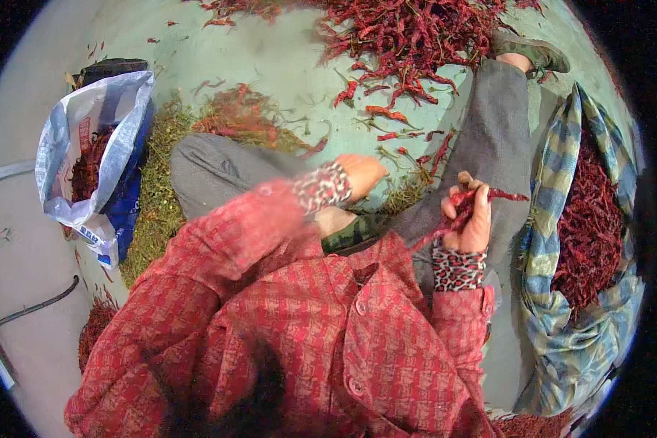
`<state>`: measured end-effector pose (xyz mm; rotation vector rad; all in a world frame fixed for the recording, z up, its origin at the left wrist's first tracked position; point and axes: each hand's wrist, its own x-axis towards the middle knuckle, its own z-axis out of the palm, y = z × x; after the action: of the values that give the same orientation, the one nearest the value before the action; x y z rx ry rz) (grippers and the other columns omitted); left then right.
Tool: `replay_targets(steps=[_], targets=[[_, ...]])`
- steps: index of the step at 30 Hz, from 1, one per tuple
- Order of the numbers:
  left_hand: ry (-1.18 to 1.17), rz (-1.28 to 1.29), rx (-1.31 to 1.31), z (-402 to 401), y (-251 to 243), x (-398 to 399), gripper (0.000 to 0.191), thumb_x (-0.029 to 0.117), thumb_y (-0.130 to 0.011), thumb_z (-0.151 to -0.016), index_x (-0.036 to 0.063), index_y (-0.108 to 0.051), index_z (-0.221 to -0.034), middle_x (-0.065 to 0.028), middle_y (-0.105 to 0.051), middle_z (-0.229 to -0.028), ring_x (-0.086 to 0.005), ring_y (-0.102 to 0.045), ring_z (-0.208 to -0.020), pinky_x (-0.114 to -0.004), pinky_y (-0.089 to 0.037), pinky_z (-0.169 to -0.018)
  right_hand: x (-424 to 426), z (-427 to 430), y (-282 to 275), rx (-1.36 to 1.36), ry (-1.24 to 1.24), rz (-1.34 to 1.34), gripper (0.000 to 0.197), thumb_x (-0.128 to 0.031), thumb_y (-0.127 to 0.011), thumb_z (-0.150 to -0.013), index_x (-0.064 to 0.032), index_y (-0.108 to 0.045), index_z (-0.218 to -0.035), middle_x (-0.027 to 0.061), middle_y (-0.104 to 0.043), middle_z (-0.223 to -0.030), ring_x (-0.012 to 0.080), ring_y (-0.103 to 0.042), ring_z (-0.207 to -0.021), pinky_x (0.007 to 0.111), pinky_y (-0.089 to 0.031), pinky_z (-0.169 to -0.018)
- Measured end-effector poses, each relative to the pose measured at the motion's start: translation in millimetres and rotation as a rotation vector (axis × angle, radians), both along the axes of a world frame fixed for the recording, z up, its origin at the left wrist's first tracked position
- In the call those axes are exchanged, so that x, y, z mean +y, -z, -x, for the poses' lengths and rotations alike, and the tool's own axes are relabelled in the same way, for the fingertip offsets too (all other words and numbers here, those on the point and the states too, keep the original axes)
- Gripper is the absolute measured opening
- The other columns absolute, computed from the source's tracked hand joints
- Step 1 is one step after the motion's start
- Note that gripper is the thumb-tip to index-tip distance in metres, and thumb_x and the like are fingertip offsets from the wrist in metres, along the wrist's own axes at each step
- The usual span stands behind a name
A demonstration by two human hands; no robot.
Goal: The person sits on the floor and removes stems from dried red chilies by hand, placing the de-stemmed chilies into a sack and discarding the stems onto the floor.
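Observation:
Dried red chillies point(462, 213) are gripped in my right hand point(473, 219), palm up, above the grey trouser leg. One chilli sticks out to the right past the fingertips, and another trails down towards the jacket. My left hand point(364, 174) hovers over the pale floor near my folded leg, its back towards me; its fingers are mostly hidden, so I cannot tell if anything is in them. Loose chillies point(388, 114) and cut stems lie scattered beyond it. A large heap of dried red chillies point(410, 33) spreads across the floor ahead, reaching my outstretched foot.
To the left stands an open white-and-blue sack point(107, 219) with dark red chillies inside. Green stems and scraps point(156, 219) are piled beside it, with reddish stalks point(246, 117) nearby. On the right, a checked cloth point(553, 180) surrounds more red chillies point(588, 235).

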<state>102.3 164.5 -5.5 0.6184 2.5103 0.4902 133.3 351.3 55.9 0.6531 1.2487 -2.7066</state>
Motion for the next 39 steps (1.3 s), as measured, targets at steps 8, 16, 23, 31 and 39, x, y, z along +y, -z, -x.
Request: replay_targets(steps=[8, 16, 23, 31, 39], targets=[[-0.296, -0.011, 0.152, 59, 28, 88, 0.026, 0.023, -0.053, -0.074, 0.0006, -0.053, -0.088, -0.0184, -0.055, -0.089, -0.0336, -0.055, -0.081, -0.043, -0.043, -0.071, -4, 1, 12, -0.011, -0.042, -0.062, 0.017, -0.023, -0.053, -0.082, -0.0068, -0.048, -0.081, 0.0019, -0.047, -0.056, 0.0099, -0.04, -0.046, 0.023, -0.031, -0.041], [-0.592, -0.736, -0.634, 24, -17, -14, 0.022, 0.024, -0.046, -0.085, 0.0041, -0.055, -0.088, 0.0019, -0.055, -0.071, -0.0047, -0.05, -0.058, -0.018, -0.039, -0.05, -15, 12, 22, -0.076, -0.097, -0.111, 0.024, -0.023, -0.054, -0.082, -0.003, -0.054, -0.095, -0.0002, -0.051, -0.067, 0.0075, -0.045, -0.056, 0.019, -0.036, -0.048], [-0.376, -0.69, -0.47, -24, -45, 2, 0.023, 0.024, -0.049, -0.082, 0.0032, -0.055, -0.088, -0.0002, -0.055, -0.065, -0.0077, -0.053, -0.06, -0.023, -0.043, -0.056, -25, 7, 21, -0.102, -0.465, -0.282, 0.021, -0.018, -0.054, -0.082, -0.005, -0.055, -0.099, -0.0044, -0.05, -0.069, 0.0042, -0.041, -0.058, 0.018, -0.033, -0.052], [-0.542, -0.684, -0.404, -43, -47, 3, 0.019, 0.022, -0.052, -0.08, 0.0028, -0.054, -0.085, -0.0017, -0.054, -0.066, -0.0071, -0.051, -0.061, -0.023, -0.043, -0.056, -29, -4, 28, 0.053, -0.513, -0.324, 0.017, -0.016, -0.053, -0.082, -0.0035, -0.054, -0.094, -0.0038, -0.052, -0.079, 0.0044, -0.045, -0.068, 0.019, -0.038, -0.061], [-0.533, -0.814, 0.07, -44, -50, -3, 0.018, 0.017, -0.053, -0.079, 0.0046, -0.056, -0.091, -0.005, -0.057, -0.081, -0.0135, -0.054, -0.071, -0.025, -0.044, -0.064, -29, -9, 24, 0.132, -0.67, -0.456, 0.018, -0.014, -0.052, -0.083, -0.0024, -0.053, -0.096, -0.0043, -0.051, -0.079, 0.0037, -0.044, -0.07, 0.017, -0.037, -0.062]])
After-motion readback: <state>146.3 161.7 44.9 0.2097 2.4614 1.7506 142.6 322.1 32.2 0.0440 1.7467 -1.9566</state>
